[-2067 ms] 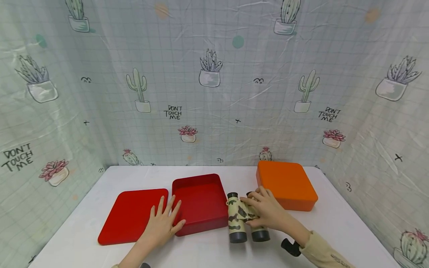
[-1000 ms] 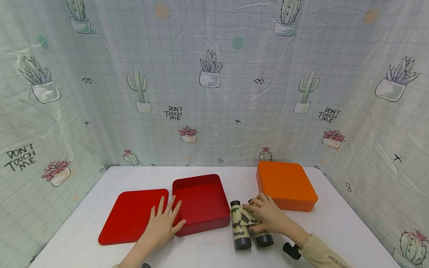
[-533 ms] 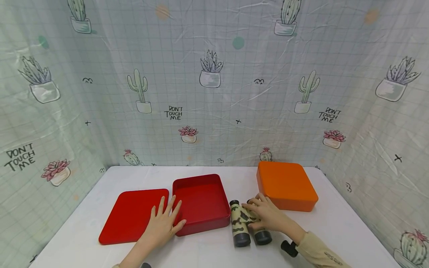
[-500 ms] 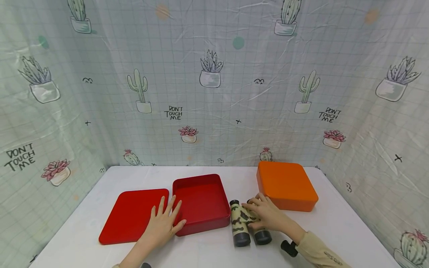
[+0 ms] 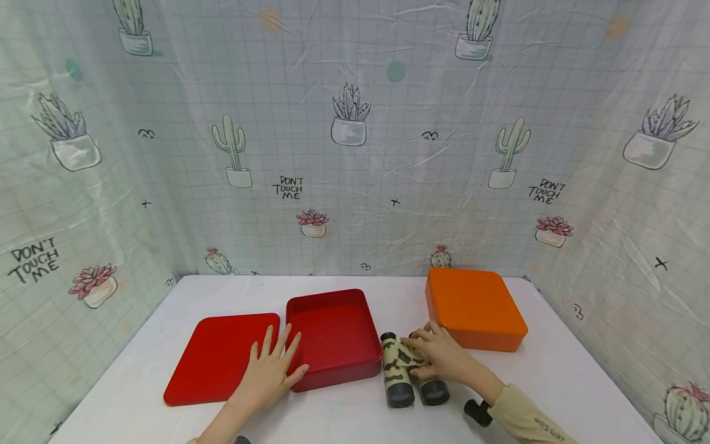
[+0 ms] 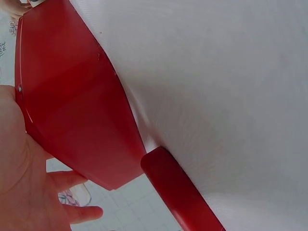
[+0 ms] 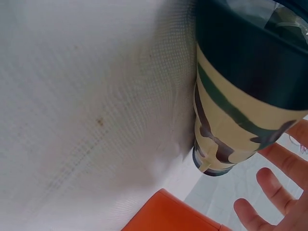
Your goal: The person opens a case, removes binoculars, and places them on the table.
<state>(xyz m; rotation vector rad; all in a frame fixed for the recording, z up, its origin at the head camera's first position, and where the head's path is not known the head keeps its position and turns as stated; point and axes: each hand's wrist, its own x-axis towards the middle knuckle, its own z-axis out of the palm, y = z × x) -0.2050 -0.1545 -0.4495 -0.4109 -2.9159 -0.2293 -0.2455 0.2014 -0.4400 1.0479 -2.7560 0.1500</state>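
Camouflage-patterned binoculars (image 5: 395,367) with black ends lie on the white table, just right of an open red box (image 5: 333,336). My right hand (image 5: 444,357) arches over their right barrel, thumb and fingers gripping it near the bridge. In the right wrist view the barrel (image 7: 240,91) stands close up, and the outer fingers are held off it. My left hand (image 5: 266,373) is spread, its fingers over the box's left edge and the thumb near its front wall. A flat red lid (image 5: 216,357) lies to the left, partly under that hand in the head view.
An orange box (image 5: 474,302), closed side up, sits behind my right hand. A black piece (image 5: 478,412) is at the right wrist. Cactus-printed curtain (image 5: 355,160) surrounds the table (image 5: 333,419) at the back and sides.
Over about the first second the binoculars shift slightly toward me and turn a little, and my right hand moves with them. Since then they hardly move. The left hand stays put.
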